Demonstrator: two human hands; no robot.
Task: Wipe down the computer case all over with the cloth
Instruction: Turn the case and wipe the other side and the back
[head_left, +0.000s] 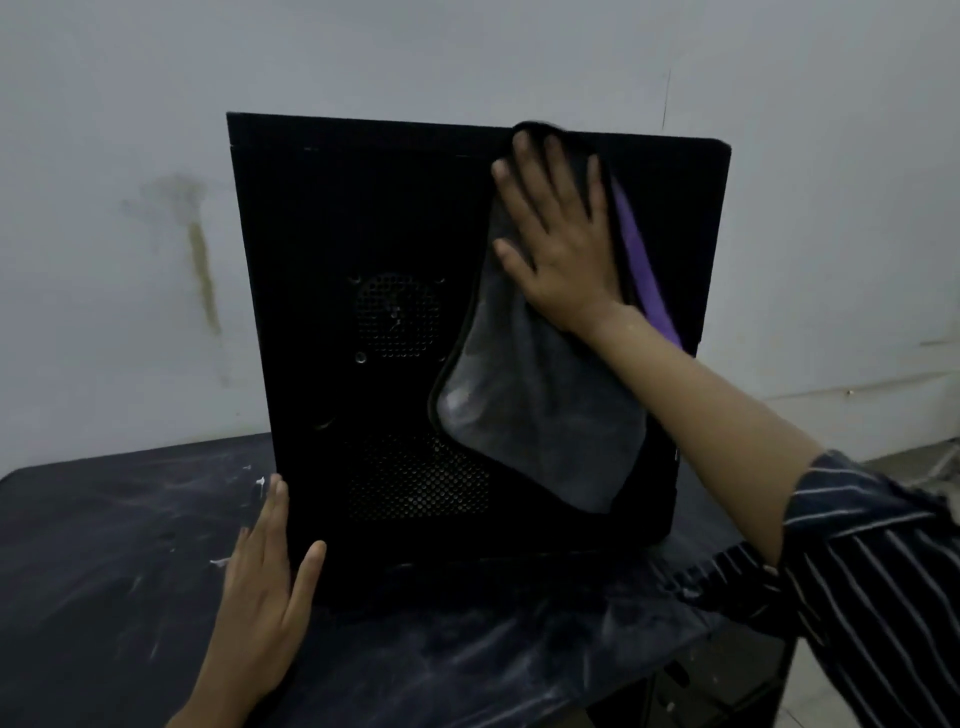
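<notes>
Right now the black computer case (363, 234) stands upright on a dark, scuffed table (104, 571), its vented side panel facing the person. Their right hand (563, 244) lies flat with fingers spread, pressing a grey cloth (535, 410) with a purple edge against the panel's upper right; nothing is pinched, the cloth simply hangs down beneath the palm. Their left hand (265, 577), also flat and grasping nothing, braces the case's lower left corner. A striped sleeve (857, 571) covers the right arm.
</notes>
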